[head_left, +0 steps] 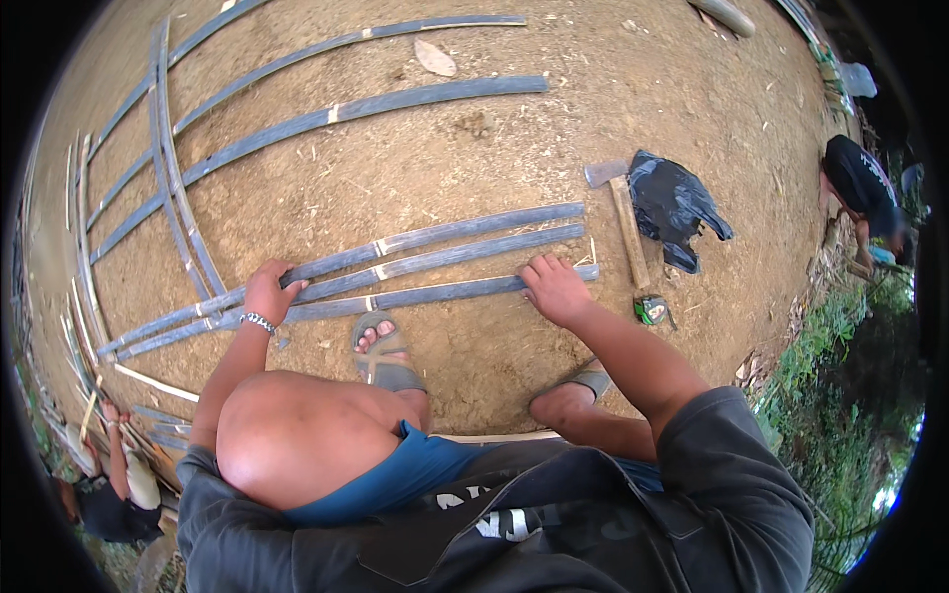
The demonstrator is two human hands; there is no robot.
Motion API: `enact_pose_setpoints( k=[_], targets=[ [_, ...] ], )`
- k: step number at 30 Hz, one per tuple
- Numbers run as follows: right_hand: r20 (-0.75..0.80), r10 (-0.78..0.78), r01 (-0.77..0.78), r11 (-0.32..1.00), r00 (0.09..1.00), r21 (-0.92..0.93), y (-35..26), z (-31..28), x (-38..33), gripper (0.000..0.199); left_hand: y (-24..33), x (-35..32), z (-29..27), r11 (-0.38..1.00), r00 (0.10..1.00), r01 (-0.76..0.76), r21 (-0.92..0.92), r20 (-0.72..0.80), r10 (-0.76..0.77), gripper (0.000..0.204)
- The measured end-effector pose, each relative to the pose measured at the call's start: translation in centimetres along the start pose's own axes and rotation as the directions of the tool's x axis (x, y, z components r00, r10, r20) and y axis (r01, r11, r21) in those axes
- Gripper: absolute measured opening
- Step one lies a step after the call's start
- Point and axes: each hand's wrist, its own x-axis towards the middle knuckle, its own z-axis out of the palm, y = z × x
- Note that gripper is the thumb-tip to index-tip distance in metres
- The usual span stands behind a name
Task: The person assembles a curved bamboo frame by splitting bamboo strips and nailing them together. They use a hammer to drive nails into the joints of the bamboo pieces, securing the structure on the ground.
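Head view, bamboo slats [474, 253]: three dark lengths, side by side across centre-left.
Left hand [267, 295]: on the slats, thumb and fingers slightly parted; gripping or just resting, can't tell.
Right hand [557, 290]: fingers bent onto the lowest slat's right end; how tight, can't tell.
Right of centre: hatchet [630, 232], black plastic bag [672, 198], tape measure [651, 309].
In the way: sandalled foot [388, 358], just below the lowest slat.

On the dirt ground [732, 316], a wooden-handled hatchet [628, 222] lies beside a black plastic bag [672, 198], a green-and-black tape measure [650, 309] sits near the hatchet, a dry leaf [435, 58] lies well apart, and green plants [820, 341] line the right edge.
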Motion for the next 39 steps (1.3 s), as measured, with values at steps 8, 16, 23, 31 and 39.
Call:
enact_pose_setpoints(
  k=[8, 16, 23, 31, 39],
  targets=[
    [0.029, 0.028, -0.030, 0.997, 0.999, 0.065, 0.4, -0.4, -0.8, 0.048, -0.3, 0.4, -0.6, 1.000, 0.998, -0.014, -0.013, 0.067, 0.015, 0.034],
    [-0.011, -0.021, 0.024, 0.938, 1.000, 0.345, 1.6, -0.4, -5.0, 0.042, -1.9, 1.8, -1.6, 0.961, 0.994, 0.108, -0.255, 0.033, -0.103, 0.048],
    [0.105, 0.095, -0.126, 0.929, 0.990, 0.347, 6.5, 0.9, -12.2, 0.043, 0.7, 2.2, -3.2, 0.997, 0.928, 0.080, -0.003, 0.365, -0.074, 0.044],
    [0.026, 0.254, -0.253, 0.936, 0.967, 0.243, 14.4, -0.9, -24.2, 0.039, -0.8, 1.6, -2.7, 0.993, 0.940, 0.107, -0.051, 0.331, -0.085, 0.037],
    [-0.027, 0.242, -0.231, 0.949, 0.970, 0.216, 15.1, -4.9, -26.9, 0.036, -6.0, 0.2, -2.4, 0.996, 0.996, -0.080, 0.049, -0.040, 0.082, 0.036]
  ],
)
